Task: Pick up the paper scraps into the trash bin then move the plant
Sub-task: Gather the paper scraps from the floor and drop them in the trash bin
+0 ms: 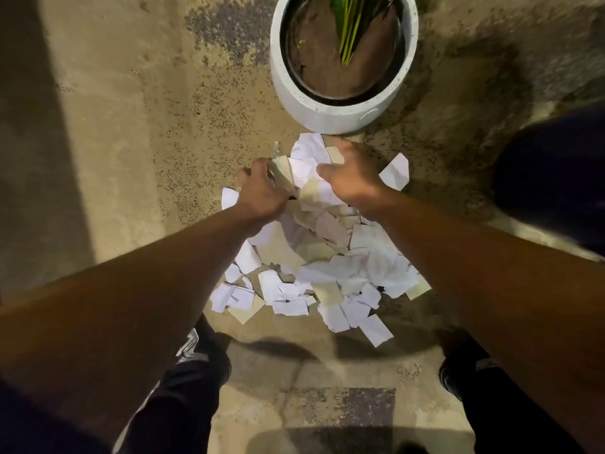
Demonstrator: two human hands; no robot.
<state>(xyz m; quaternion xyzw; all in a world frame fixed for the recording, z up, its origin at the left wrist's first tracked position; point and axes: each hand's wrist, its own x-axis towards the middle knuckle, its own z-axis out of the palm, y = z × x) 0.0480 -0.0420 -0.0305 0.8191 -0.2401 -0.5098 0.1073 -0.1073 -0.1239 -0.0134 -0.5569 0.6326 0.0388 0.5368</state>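
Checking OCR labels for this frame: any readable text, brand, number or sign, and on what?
None readable.
Paper scraps: white and cream, no writing visible.
White planter: a small round raised mark on its wall near the rim, no legible text.
Shoe near the left arm: a white pattern, too blurred to read as a logo.
Dark object at the right edge: no markings visible.

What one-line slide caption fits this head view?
Both hands, left hand and right hand, gather paper scraps on the floor before a white plant pot.

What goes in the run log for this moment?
phase: gathering scraps | left hand: gripping paper scraps | right hand: pressed on pile | plant pot: unmoved beyond pile | trash bin: not identifiable
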